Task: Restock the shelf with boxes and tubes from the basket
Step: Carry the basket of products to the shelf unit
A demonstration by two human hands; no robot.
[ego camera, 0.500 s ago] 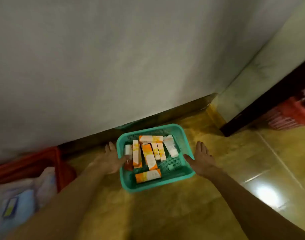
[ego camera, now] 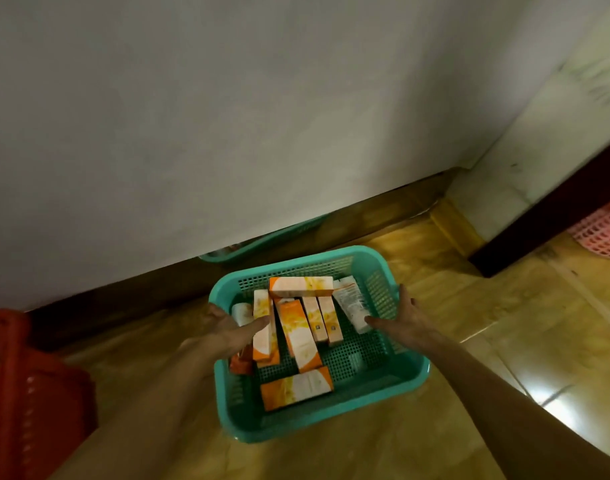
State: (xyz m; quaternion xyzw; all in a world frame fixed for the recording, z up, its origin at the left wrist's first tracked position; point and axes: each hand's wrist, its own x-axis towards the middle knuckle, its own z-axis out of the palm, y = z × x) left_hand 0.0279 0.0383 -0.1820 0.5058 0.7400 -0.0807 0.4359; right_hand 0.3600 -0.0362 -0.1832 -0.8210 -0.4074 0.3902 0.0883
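A pale wall [ego camera: 227, 116] fills the upper view and meets a dark skirting strip [ego camera: 383, 209] at the yellow tiled floor [ego camera: 469, 306]. Open floor is seen in front of and to the right of the teal basket [ego camera: 331, 420], which sits on the tiles just short of the skirting. A second teal rim [ego camera: 262, 244] is partly visible behind it at the wall's foot. A red crate [ego camera: 29, 393] stands at the left edge, well apart from the basket, and a pink mesh basket [ego camera: 605, 233] is glimpsed at the far right beyond a dark frame [ego camera: 539, 223].

The teal basket is perforated, with a rolled rim. Inside it, several orange-and-white boxes [ego camera: 298, 336] lie flat or lean on one another: one across the back, several lengthwise in the middle, one crosswise at the front. A white tube [ego camera: 352, 306] lies by the right wall, and another white tube [ego camera: 241, 312] is partly hidden at the left.

The left hand [ego camera: 227, 332] is spread open over the left rim, its thumb laid against a leaning box; nothing is gripped. The right hand [ego camera: 402, 318] is open at the right wall, its thumb near the tube's lower end, holding nothing.
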